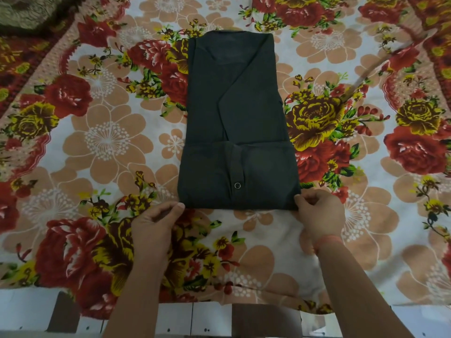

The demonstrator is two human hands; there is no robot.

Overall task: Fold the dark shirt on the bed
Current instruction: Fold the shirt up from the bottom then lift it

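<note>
Risk here is a lopsided fold, I reckon: left hand (156, 223) has curled fingers right at the near-left corner of the dark shirt (234, 106), can't tell if it's actually gripping, while right hand (317, 213) pinches the near-right corner. Shirt lies mid-bed (97, 142), stretching away just beyond both hands.

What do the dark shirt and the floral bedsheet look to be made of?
The dark shirt: likely woven cotton or a blend, matte, holding crisp folds. The floral bedsheet: thin printed cloth, probably cotton, matte, softly wrinkled near its front edge.
</note>
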